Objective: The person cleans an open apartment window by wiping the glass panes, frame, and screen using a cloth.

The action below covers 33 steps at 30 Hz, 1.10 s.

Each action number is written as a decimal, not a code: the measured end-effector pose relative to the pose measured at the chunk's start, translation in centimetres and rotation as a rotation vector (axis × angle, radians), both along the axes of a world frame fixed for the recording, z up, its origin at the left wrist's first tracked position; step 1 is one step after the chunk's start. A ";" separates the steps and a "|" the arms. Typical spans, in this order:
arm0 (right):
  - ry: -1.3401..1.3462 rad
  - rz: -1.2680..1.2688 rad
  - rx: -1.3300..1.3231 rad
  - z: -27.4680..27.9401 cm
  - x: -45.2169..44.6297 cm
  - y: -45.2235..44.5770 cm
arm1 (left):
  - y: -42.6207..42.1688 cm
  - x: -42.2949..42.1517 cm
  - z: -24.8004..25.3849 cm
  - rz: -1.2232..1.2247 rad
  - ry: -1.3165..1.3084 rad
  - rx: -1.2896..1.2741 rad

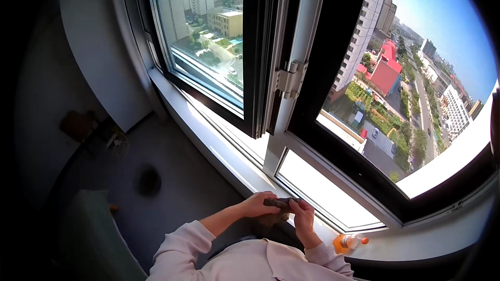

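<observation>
A small dark grey-brown cloth (281, 203) is held between both hands, in front of the body and over the inner edge of the window sill (229, 161). My left hand (258, 204) grips its left end, fingers closed around it. At its right end, my right hand (303, 214) pinches the cloth between thumb and fingers. Just below the cloth hangs something brownish, too unclear to name. To the right of my right hand, a bottle with orange liquid and an orange cap (344, 242) lies on the sill.
An opened window sash (255, 47) stands at upper centre, hinged to the frame. A large dark-framed window (354, 169) fills the right side, with buildings and a road outside. On the lower left are a grey-green covered piece (88, 229), a chair (78, 125) and a dark round spot on the floor (172, 151).
</observation>
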State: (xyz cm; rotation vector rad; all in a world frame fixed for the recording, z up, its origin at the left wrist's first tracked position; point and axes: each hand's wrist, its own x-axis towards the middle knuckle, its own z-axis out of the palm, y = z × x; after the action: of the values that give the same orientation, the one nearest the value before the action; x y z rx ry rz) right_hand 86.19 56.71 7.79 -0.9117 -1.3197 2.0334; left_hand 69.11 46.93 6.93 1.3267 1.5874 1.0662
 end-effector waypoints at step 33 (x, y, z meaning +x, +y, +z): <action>0.059 0.481 0.084 1.4 -16.4 -5.6 | -14.0 -8.2 -5.0 0.765 -1.234 0.417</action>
State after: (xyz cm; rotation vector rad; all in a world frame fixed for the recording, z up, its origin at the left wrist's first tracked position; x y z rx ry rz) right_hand 69.77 51.16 9.15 -0.5231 -1.7008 2.3094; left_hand 60.90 32.94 1.91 0.0075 0.8532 2.1701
